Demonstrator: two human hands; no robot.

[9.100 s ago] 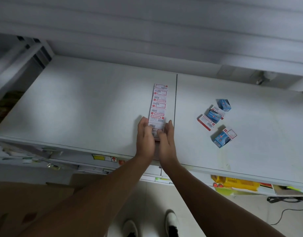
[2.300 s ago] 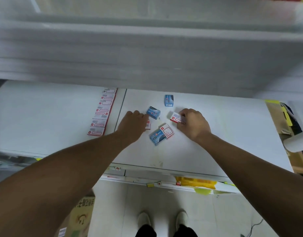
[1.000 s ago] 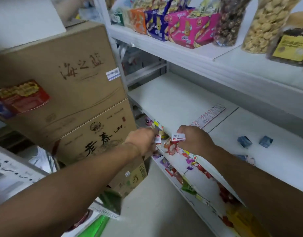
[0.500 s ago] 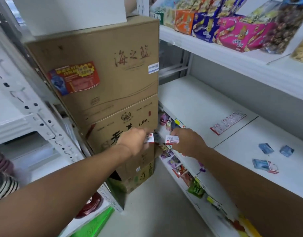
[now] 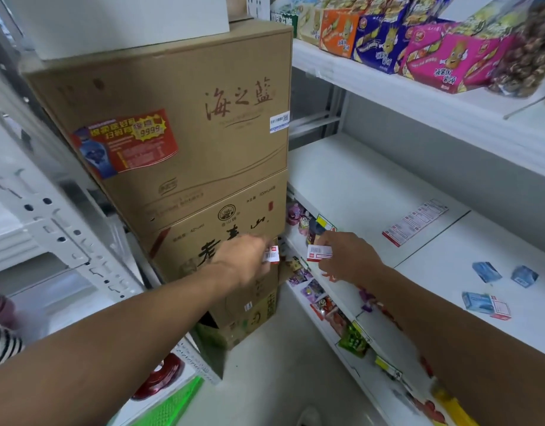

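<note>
Moved off shelf [image 5: 357, 179]: left hand [image 5: 243, 261] grip pinches small box [image 5: 272, 255], right hand [image 5: 349, 261] pinches second box [image 5: 319, 253].

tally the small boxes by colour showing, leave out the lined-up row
white-red boxes, one pinched in left hand, one in right hand: 2
blue boxes, loose on shelf: 3
total: 5

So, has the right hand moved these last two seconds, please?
Yes: the right hand, holding a small box, went left across the shelf seam to the front edge.
</note>
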